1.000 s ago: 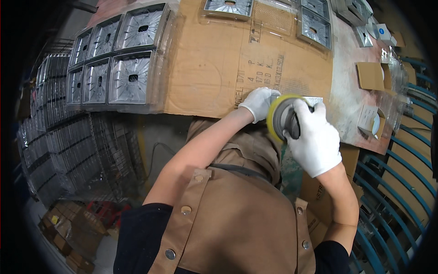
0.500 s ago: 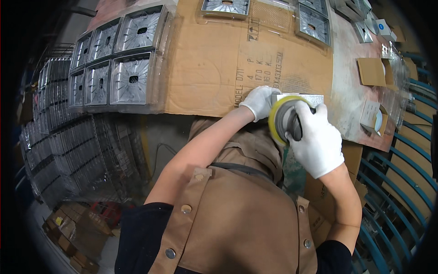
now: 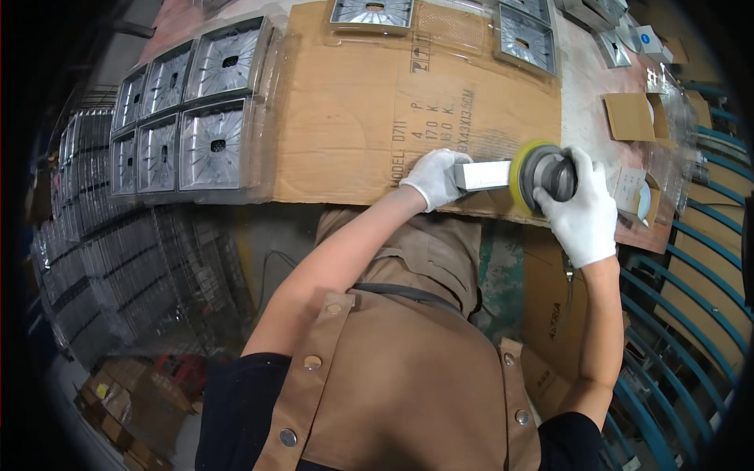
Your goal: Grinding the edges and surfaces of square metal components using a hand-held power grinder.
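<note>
White gloves cover both of my hands. My left hand (image 3: 434, 180) is closed on the left end of a silvery metal box-like part (image 3: 485, 175), held at the near edge of the cardboard sheet (image 3: 345, 118). A round palm sander (image 3: 552, 174) with a dark grey body and a yellow pad rim is gripped in my right hand (image 3: 583, 216). Its pad stands tilted on edge against the right end of the part. The sander hides that end, so I cannot tell how much of the pad touches it.
At left, several square metal housings (image 3: 212, 143) sit in clear plastic trays; more trays are stacked (image 3: 118, 267) below. Another housing (image 3: 525, 38) lies in a tray at the far right of the cardboard. Small open boxes (image 3: 628, 118) with discs stand at right, beside blue curved rails (image 3: 691, 275).
The sander has moved right, from the near side of the metal part to its right end. My right hand went with it. More of the part's bright face now shows.
</note>
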A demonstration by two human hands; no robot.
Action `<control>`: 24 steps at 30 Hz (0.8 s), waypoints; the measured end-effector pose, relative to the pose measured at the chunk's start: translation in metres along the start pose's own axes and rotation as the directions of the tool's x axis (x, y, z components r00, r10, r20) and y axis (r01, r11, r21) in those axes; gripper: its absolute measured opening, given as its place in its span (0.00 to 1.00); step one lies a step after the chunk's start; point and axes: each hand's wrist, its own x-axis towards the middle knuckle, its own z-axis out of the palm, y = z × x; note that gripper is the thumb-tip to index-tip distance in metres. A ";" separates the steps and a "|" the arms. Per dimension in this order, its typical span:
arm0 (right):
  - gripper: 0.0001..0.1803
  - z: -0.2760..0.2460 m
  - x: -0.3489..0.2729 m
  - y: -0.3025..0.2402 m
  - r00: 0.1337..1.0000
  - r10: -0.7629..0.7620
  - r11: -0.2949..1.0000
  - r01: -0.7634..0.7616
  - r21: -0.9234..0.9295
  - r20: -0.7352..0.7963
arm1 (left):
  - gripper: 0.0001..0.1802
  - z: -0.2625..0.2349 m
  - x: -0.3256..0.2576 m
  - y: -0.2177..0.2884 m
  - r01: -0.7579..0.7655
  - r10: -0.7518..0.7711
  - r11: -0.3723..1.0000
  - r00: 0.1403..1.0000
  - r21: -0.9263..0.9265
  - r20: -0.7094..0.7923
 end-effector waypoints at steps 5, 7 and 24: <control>0.31 0.003 -0.003 -0.057 0.967 -0.164 0.986 0.165 0.013 0.197 | 0.26 -0.007 -0.001 -0.003 -0.132 0.139 0.914 0.990 0.385 0.008; 0.32 0.004 -0.001 -0.064 0.959 -0.190 0.978 0.203 -0.045 0.210 | 0.17 0.002 0.002 0.000 -0.338 0.363 0.923 0.923 0.186 -0.126; 0.36 -0.004 0.020 -0.020 0.994 -0.062 0.997 0.066 -0.046 0.088 | 0.10 -0.007 -0.003 0.013 0.006 -0.006 0.991 1.000 0.132 0.000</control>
